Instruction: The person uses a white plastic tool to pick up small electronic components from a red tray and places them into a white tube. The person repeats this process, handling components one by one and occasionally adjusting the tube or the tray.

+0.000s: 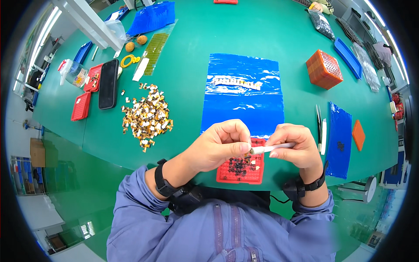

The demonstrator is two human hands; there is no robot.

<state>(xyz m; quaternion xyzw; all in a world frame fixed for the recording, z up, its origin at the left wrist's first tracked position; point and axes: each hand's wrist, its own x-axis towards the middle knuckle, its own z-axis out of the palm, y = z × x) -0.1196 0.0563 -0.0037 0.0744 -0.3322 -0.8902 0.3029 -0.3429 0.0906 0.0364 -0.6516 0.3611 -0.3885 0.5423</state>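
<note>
My left hand (pixel 224 146) is closed in a pinch on a tiny part, mostly covered by thumb and fingertips. Between the fingers of my right hand (pixel 299 146) lies a slim white pen-shaped stick (pixel 283 146), its tip meeting the left fingertips. Both hands hover over a shallow red tray (pixel 221 177) that holds small black pieces (pixel 238 167) and a few whitish ones. Just beyond the hands, a blue film sheet (pixel 242 109) carries a row of small white pieces (pixel 235 82). Left of my left hand is a heap of small white-and-amber parts (pixel 148 114).
On the left are a black phone (pixel 108 85), red trays (pixel 80 107), yellow tape rings (pixel 127 61) and a clear jar (pixel 75 74). To the right stand tweezers (pixel 319 126), another blue sheet (pixel 339 148), an orange block (pixel 358 134) and stacked orange-red trays (pixel 324 70).
</note>
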